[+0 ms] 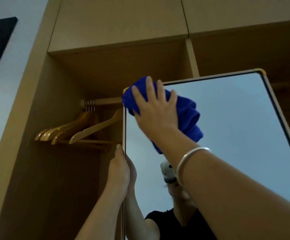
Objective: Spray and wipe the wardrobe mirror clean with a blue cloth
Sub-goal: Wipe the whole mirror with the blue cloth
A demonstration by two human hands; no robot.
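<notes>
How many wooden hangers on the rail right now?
4, by the hooks. All hang bunched at the left end of the rail: hangers left of the mirror; more may hide behind it.

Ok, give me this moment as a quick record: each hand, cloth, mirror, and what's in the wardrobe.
right hand: fingers spread flat, pressing the cloth against the mirror near its top left corner
left hand: grips the mirror's left edge, lower down
cloth: blue, bunched, partly under the right hand
mirror: swung out in front of the open wardrobe; reflects the person
bracelet: silver, on the right wrist
hangers: wooden, empty, on the rail
spray bottle: not in view
</notes>
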